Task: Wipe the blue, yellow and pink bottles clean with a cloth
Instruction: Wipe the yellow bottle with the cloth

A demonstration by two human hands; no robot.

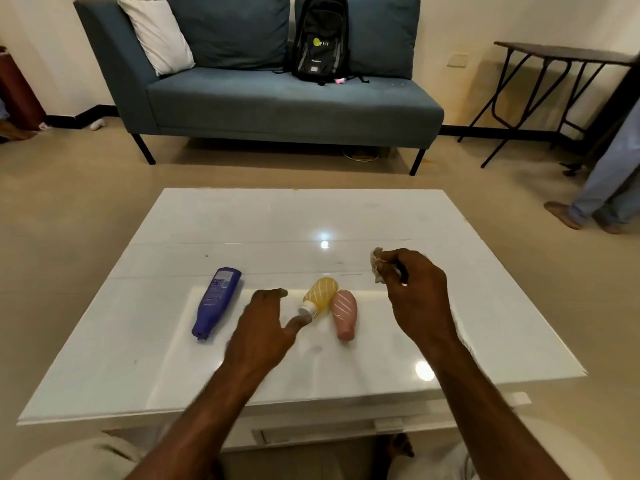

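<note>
Three bottles lie on their sides on the white table (pixel 485 306). The blue bottle (pixel 215 302) is at the left, cap toward me. The small yellow bottle (pixel 321 294) lies in the middle with its white cap toward me, and the pink bottle (pixel 344 314) lies just right of it, touching or nearly so. My left hand (pixel 267 327) hovers between the blue and yellow bottles, fingers apart, thumb tip close to the yellow bottle's cap. My right hand (pixel 417 292) is raised right of the pink bottle, holding a small crumpled whitish cloth (pixel 378 265).
A blue-grey sofa (pixel 277 98) with a black backpack (pixel 320 39) and a white cushion stands beyond the table. A dark folding table (pixel 561 53) is at the back right. A person's legs (pixel 606 188) stand at the right edge.
</note>
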